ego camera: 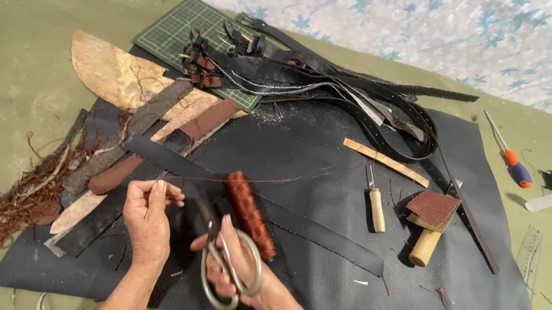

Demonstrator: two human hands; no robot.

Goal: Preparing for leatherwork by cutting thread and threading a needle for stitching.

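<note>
A strand of brown thread is being pinched in the closed left hand. Metal scissors and a thread spool are being gripped in the curled right hand, above the dark leather sheet.

Setting: a small leather-working space, hand craft rather than factory. Evidence: the olive-green surface carries a large sheet of dark leather used as a work mat, with a green gridded cutting mat behind it. A heap of black belts and straps lies across both. Loose leather offcuts and a tangle of brown thread sit at left. Wooden-handled awl, sandpaper block, screwdriver at right.
</note>
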